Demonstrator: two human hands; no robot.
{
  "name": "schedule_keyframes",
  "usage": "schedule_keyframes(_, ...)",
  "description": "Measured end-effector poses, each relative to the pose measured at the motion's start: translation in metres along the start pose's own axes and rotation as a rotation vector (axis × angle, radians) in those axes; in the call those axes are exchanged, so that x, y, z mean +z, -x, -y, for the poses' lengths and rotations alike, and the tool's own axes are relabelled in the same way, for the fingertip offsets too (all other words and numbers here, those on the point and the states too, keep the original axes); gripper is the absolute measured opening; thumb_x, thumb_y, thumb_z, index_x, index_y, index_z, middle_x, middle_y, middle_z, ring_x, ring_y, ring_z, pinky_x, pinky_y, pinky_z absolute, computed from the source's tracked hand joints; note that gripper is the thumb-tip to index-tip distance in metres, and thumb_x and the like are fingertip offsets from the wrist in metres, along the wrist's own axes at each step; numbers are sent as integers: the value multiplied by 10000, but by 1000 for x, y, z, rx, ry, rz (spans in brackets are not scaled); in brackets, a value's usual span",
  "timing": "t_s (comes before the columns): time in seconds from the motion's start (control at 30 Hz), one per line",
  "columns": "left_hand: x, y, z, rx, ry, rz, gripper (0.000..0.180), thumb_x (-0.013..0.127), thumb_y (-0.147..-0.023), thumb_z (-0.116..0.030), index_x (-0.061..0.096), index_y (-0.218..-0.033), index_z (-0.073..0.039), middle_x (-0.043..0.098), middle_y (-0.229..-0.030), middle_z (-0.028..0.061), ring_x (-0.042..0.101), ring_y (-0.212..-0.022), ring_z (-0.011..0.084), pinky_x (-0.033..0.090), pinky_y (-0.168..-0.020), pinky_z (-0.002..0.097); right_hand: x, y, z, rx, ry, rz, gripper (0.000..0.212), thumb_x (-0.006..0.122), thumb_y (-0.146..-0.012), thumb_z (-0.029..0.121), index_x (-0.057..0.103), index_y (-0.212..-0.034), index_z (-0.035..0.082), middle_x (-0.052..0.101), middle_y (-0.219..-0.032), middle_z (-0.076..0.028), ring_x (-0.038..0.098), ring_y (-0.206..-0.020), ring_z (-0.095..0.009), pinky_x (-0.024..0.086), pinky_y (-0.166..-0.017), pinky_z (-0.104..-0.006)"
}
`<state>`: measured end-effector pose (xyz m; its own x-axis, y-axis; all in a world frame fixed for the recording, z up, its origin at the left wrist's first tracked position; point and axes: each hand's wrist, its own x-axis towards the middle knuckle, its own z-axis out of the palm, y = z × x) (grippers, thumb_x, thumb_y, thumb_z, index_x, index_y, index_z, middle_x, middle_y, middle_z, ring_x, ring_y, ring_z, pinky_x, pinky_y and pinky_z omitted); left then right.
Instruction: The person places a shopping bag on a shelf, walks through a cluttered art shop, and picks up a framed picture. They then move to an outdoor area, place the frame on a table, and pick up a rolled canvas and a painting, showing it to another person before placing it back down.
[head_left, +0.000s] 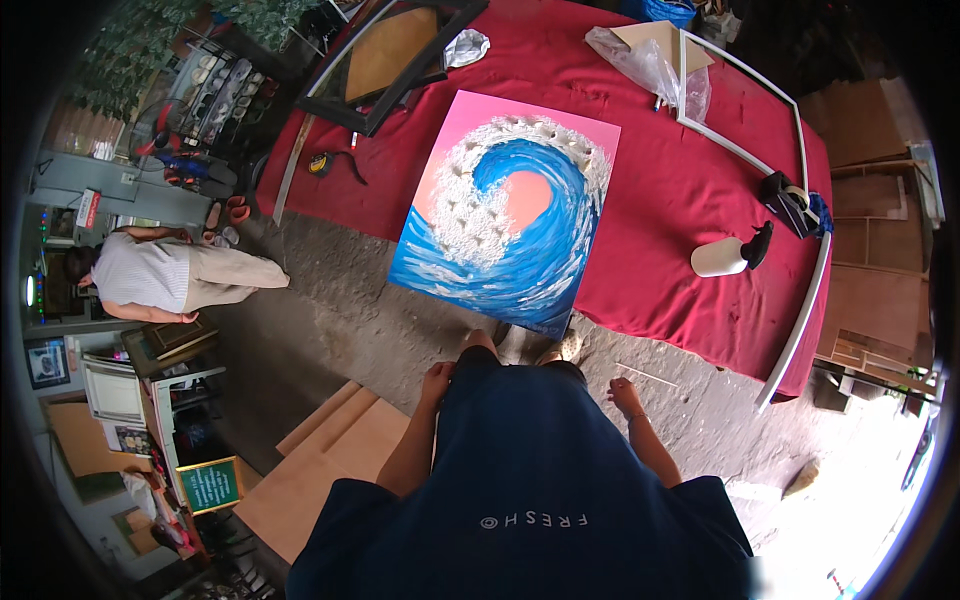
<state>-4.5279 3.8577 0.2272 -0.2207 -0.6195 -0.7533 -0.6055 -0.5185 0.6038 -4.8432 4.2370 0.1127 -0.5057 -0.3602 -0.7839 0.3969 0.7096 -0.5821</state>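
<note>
A dark blue shirt (520,450) fills the space closest to me, the wearer standing at a table draped in red cloth (660,220). The wave painting (505,215) lies face up there, its near end jutting past the table's edge. The left hand (437,382) hangs by the thigh, loosely curled; I can't tell whether anything is inside. The right hand (625,397) hangs with fingers partly spread, seemingly empty. Neither touches the painting. I'd judge it light and fairly stiff for its width, with raised white foam that could chip or smear. Best to grip opposite side edges, palms off the face.
</note>
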Motion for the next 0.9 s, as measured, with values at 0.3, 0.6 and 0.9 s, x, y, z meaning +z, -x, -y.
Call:
schedule_keyframes(0.3, -7, -57, -79, 158, -173, 348, 493, 705, -822, -306, 557, -1196, -21, 624, -1110, 128, 596, -1000, 193, 466, -854, 304, 37, 76, 26, 213, -173, -214, 311, 501, -898, 242, 569, -1054, -18, 661, -870, -140, 650, -701, -208, 540, -607, -309)
schedule_keyframes(0.6, -17, -107, -156, 70, 109, 930, 415, 626, -897, -257, 519, -1225, -25, 562, -1215, 86, 529, -1126, 167, 439, -905, 317, 178, 96, 67, 82, 88, -243, 354, 518, -912, 324, 612, -1050, 12, 680, -919, -193, 665, -875, -301, 529, -709, -391)
schedule_keyframes(0.9, -6, -123, -147, -264, 338, 952, 303, 546, -944, -216, 529, -1178, -25, 568, -1189, 103, 541, -1101, 216, 463, -850, 336, 237, 154, 106, 218, 68, -328, 393, 522, -905, 353, 634, -1055, 7, 669, -971, -211, 651, -926, -314, 500, -797, -381)
